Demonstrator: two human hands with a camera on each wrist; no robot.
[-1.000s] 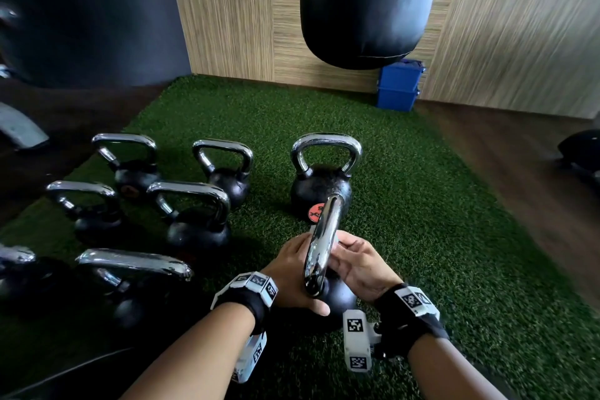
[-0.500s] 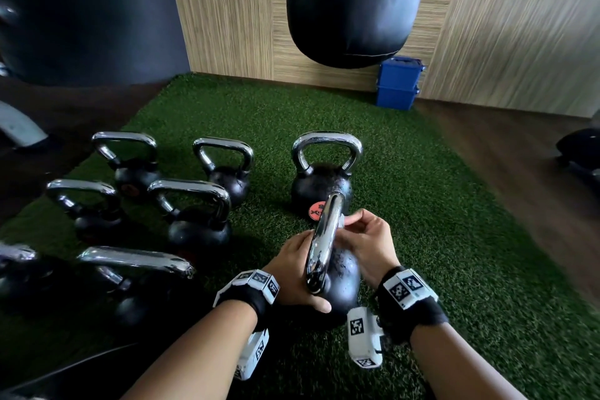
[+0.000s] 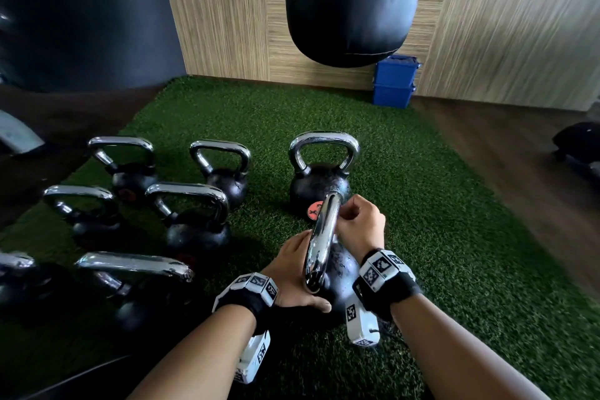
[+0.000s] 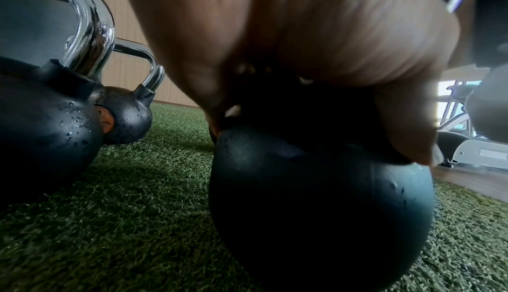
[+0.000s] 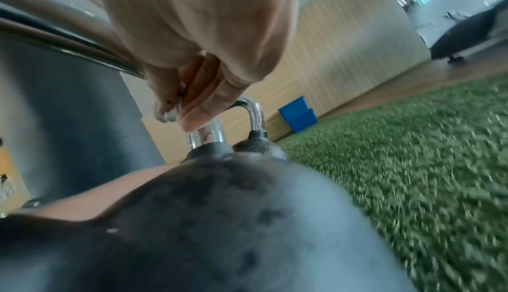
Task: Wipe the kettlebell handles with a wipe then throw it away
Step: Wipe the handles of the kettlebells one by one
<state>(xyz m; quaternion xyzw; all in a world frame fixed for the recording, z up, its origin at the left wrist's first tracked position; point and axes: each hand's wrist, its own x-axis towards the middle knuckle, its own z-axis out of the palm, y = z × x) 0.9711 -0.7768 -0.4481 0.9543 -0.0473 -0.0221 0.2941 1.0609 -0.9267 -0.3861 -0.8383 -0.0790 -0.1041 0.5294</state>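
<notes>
The nearest kettlebell (image 3: 342, 273) stands on the green turf, its chrome handle (image 3: 319, 243) running away from me. My left hand (image 3: 293, 266) grips its black ball (image 4: 316, 188) from the left, fingers curled over the top and thumb at the near side. At the handle's far end my right hand (image 3: 357, 224) is curled, pinching a small white wipe (image 5: 166, 112) against the chrome between thumb and fingertips (image 5: 192, 118). Most of the wipe is hidden inside that hand.
Another kettlebell (image 3: 319, 185) stands just beyond the one I hold, and several more (image 3: 191, 214) crowd the turf at left. A black punching bag (image 3: 350, 3) hangs ahead. Stacked blue bins (image 3: 394, 81) sit by the wood wall. Bare wooden floor (image 3: 519, 172) lies to the right.
My right hand has slid with the wipe along the handle, from its near part up to its far end. The left hand has stayed on the ball.
</notes>
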